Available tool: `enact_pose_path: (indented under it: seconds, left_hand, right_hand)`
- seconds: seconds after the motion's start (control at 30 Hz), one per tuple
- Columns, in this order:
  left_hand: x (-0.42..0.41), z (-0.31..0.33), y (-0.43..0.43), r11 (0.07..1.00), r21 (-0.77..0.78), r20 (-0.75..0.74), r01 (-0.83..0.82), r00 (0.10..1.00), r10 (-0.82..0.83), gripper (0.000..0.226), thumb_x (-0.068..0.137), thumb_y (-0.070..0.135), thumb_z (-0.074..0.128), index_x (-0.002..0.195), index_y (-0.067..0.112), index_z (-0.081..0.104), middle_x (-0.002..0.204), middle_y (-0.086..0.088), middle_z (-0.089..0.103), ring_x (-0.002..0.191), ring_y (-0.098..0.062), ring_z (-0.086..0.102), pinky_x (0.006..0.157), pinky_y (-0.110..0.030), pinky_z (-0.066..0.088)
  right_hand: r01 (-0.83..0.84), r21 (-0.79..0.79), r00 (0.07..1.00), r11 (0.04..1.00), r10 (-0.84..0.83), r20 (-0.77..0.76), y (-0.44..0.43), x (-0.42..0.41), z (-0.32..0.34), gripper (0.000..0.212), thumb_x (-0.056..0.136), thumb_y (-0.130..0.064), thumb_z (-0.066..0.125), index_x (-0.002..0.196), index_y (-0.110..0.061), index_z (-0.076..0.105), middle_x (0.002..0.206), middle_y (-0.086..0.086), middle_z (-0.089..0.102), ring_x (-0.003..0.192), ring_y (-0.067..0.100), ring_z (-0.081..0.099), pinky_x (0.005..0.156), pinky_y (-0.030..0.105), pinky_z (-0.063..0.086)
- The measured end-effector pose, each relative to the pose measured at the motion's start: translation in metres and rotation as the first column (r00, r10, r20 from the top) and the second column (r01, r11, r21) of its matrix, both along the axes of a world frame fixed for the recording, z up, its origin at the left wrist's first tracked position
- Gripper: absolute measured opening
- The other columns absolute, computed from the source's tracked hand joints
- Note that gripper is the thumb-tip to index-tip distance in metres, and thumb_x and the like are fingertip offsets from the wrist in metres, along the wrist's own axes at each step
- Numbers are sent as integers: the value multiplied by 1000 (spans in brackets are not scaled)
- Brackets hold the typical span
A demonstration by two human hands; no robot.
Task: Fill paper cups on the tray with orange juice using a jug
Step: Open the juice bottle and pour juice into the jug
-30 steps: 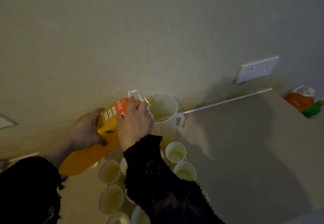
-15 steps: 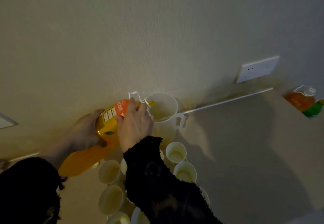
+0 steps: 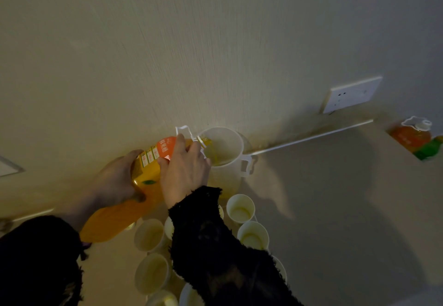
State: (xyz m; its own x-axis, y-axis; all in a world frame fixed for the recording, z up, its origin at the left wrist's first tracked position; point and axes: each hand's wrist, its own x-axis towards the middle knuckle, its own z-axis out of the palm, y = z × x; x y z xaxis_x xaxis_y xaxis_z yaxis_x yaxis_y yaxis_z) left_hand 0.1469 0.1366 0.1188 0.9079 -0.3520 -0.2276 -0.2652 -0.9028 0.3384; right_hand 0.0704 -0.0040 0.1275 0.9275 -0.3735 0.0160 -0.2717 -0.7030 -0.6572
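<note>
The left hand (image 3: 115, 182) wraps the middle of the tilted juice bottle (image 3: 124, 214), and the right hand (image 3: 184, 172) curls round its neck. The bottle's mouth pours into the jug (image 3: 230, 173). Paper cups (image 3: 239, 201) stand at 6 o'clock from the jug.

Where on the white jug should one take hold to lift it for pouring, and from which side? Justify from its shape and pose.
Grip the handle, coming from the right. The jug stands upright with its loop handle sticking out rightward, clear of the bottle tilted over its mouth from the left and the paper cups in front.
</note>
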Motion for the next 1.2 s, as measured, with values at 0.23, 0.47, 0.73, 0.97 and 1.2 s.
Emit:
enact_pose_path:
  seconds: [0.23, 0.47, 0.73, 0.97, 1.2]
  left_hand:
    - [-1, 2, -2, 1000, 13, -21, -9, 1000, 9, 116, 46, 15, 93, 143, 21, 31, 128, -7, 53, 113, -29, 51, 93, -41, 46]
    - [-1, 3, -3, 1000, 25, -5, -8, 1000, 8, 116, 44, 16, 94, 142, 21, 32, 127, -8, 53, 113, -29, 50, 93, -41, 46]
    - [-2, 3, -4, 1000, 11, -7, 4, 1000, -3, 115, 43, 13, 93, 142, 17, 34, 126, -9, 54, 112, -28, 51, 94, -39, 44]
    - [-4, 5, -5, 1000, 17, -3, -5, 1000, 5, 115, 44, 12, 93, 143, 16, 33, 127, -10, 54, 114, -30, 51, 93, -38, 44]
    - [-5, 5, -5, 1000, 10, -5, -2, 1000, 2, 114, 44, 12, 93, 142, 17, 34, 125, -9, 55, 111, -28, 52, 91, -37, 44]
  right_hand:
    - [-9, 6, 1000, 1000, 9, -9, -1, -1, 0, 66, 96, -43, 48, 148, -17, 18, 139, 14, 36, 122, 30, 45, 104, 43, 29]
    - [-5, 13, 1000, 1000, 5, -9, -1, 0, 0, 66, 95, -43, 49, 148, -18, 18, 139, 13, 36, 122, 30, 45, 104, 43, 29]
    - [7, 13, 1000, 1000, -7, -3, -1, 1, -1, 67, 95, -43, 50, 148, -18, 19, 141, 14, 35, 122, 30, 45, 104, 44, 29]
    - [0, 11, 1000, 1000, 0, 9, -3, -2, 0, 65, 95, -43, 49, 147, -17, 21, 137, 12, 38, 118, 30, 47, 101, 43, 31]
    - [-3, 13, 1000, 1000, 3, -4, -2, -3, 1, 64, 95, -42, 49, 147, -17, 21, 137, 12, 37, 118, 30, 47, 101, 43, 31]
